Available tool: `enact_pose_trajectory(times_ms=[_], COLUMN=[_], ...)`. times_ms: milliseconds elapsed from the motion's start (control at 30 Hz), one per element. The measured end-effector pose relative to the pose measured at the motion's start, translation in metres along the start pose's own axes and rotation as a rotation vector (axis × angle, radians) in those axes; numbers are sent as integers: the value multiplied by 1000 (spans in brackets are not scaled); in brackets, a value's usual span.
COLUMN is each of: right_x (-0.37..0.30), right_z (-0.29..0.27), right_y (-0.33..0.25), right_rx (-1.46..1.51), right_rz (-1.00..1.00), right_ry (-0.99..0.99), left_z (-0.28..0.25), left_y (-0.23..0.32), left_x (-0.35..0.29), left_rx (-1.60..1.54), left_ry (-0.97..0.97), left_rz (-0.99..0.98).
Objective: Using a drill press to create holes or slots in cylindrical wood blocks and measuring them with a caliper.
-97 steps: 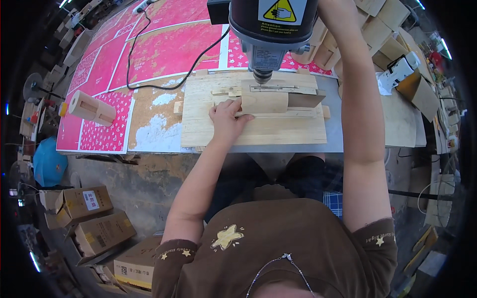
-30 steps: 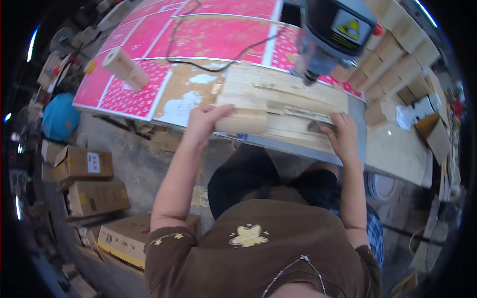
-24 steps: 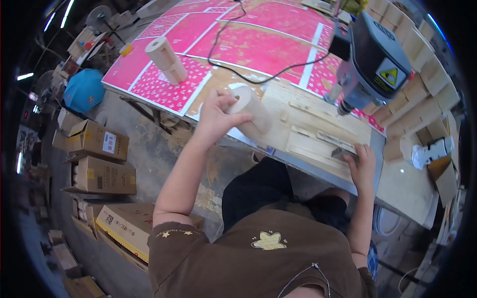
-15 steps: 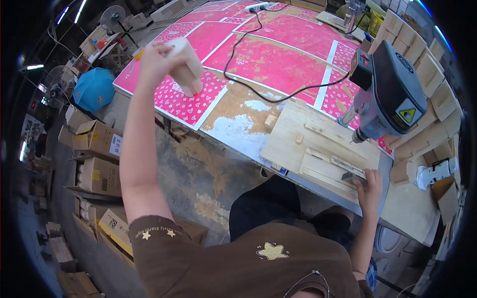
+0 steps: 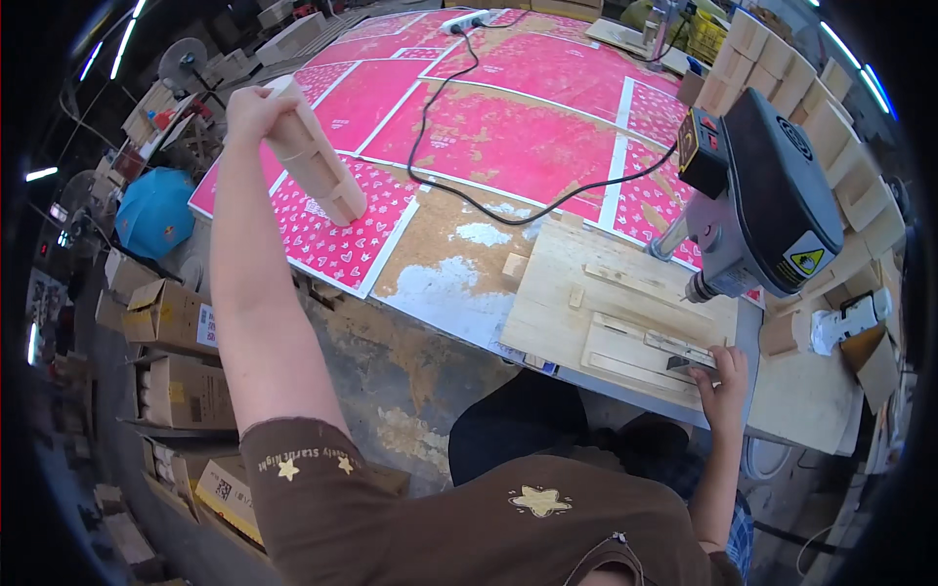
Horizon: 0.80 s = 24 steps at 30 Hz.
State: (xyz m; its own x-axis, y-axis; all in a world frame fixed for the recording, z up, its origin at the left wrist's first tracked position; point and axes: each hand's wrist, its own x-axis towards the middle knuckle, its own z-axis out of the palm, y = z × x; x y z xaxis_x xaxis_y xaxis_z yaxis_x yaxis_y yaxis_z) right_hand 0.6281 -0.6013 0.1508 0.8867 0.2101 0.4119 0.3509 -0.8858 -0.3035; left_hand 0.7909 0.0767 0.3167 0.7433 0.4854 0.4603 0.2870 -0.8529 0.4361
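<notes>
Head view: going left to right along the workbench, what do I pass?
Blue cap → left hand holding the wooden block → black power cable → plywood jig board → right hand on the board's near edge → drill press head.

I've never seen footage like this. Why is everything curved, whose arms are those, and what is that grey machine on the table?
The picture comes from a wide-angle camera worn on a person's head, looking down, so straight edges bend toward the rim. The arms are that person's own. The left hand is stretched far out and holds a pale wooden block over the pink patterned table cover. The right hand rests at the near edge of a flat wooden jig board. The grey machine is a small drill press, its head hanging over that board; a black cable trails across the table. More wooden blocks are stacked behind it, and cardboard boxes sit on the floor at left.
</notes>
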Motion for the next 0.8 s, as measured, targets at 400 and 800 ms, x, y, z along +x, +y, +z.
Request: enact_pose_trajectory(times_ms=[400,800], right_x=[1,44], right_z=[-7,-34], right_y=[-1,181], right_rx=[-22,-355], right_rz=[6,795], right_ry=[-10,449], left_z=[36,103], left_y=[56,170], left_x=[-83,-381], left_rx=[-222,-977], left_ry=[408,-354], left_rz=[446,242])
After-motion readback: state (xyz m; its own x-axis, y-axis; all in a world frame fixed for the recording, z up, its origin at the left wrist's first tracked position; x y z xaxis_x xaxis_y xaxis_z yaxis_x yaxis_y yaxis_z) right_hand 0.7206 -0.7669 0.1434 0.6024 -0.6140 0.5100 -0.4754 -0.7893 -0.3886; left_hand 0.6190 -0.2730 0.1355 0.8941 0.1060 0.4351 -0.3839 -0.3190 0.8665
